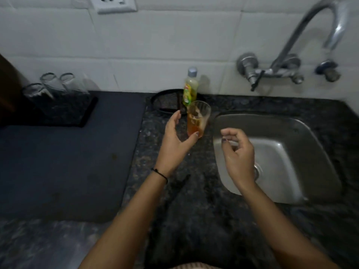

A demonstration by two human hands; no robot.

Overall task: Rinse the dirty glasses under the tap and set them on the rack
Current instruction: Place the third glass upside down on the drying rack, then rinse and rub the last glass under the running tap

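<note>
A dirty glass (198, 118) with amber liquid in its lower half stands on the dark counter, just left of the steel sink (303, 144). My left hand (174, 144) curves around it: the thumb touches its base and the fingers sit slightly off its left side. Over the sink's left rim my right hand (238, 152) hovers, fingers loosely curled, holding nothing. The chrome tap (310, 33) arches above the sink; no water shows. At the back left, three clear glasses (52, 84) stand upside down on the black rack (85, 115).
A yellow dish-soap bottle (190, 88) stands right behind the dirty glass, by a black ring stand (165, 101). A dark mat (68, 162) covers the counter on the left. The white tiled wall (155, 45) carries a socket (114, 2).
</note>
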